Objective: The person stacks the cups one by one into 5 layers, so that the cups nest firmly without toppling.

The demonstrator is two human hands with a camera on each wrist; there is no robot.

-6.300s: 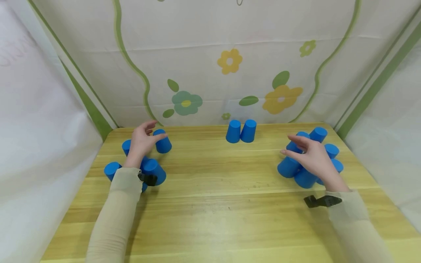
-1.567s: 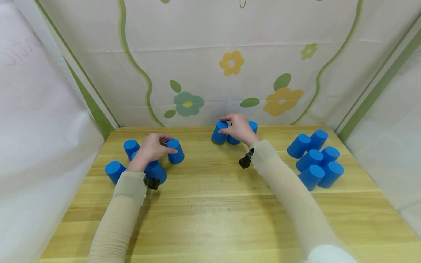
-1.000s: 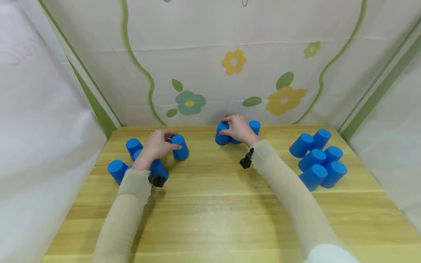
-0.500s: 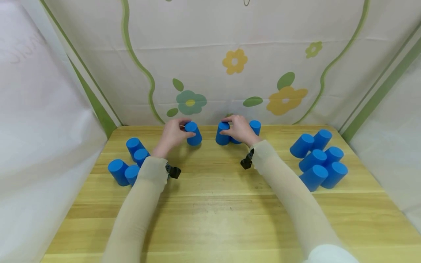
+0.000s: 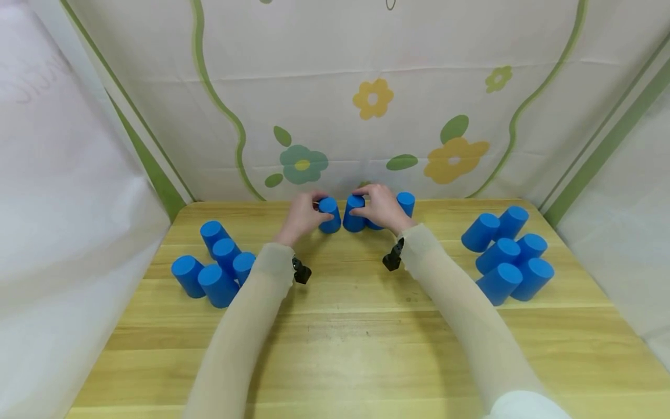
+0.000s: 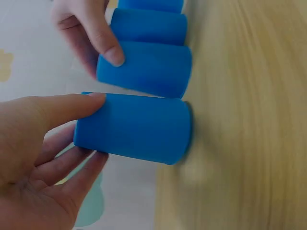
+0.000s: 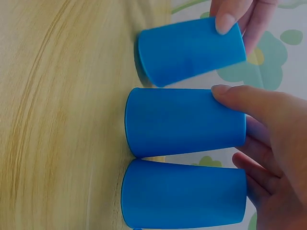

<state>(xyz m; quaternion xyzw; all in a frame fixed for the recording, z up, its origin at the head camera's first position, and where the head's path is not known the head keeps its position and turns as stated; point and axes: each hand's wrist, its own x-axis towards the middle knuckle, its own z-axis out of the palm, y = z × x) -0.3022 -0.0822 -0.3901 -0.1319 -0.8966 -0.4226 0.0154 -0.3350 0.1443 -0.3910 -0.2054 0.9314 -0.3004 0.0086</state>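
Observation:
At the table's back edge, my left hand (image 5: 305, 218) pinches an upside-down blue cup (image 5: 330, 215) near its narrow top. Just right of it, my right hand (image 5: 384, 206) grips a second blue cup (image 5: 354, 213) by its upper part. In the left wrist view, the cup in my left hand (image 6: 134, 127) is close beside the cup (image 6: 148, 69) under the other thumb. The right wrist view shows the right hand's cup (image 7: 184, 122) next to a further cup (image 7: 184, 194). My right hand partly covers that further cup in the head view.
Another blue cup (image 5: 405, 203) ends the back row. Several upside-down cups (image 5: 217, 285) stand grouped at the left, partly beside my left forearm. Several more (image 5: 498, 254) are clustered at the right, near my right forearm. A floral cloth (image 5: 293, 105) hangs behind the wooden table (image 5: 335, 361).
My left hand has carried its cup rightward from the left group to the back row, close to the right hand's cup. The right hand, which earlier came from the right group, has lately stayed still.

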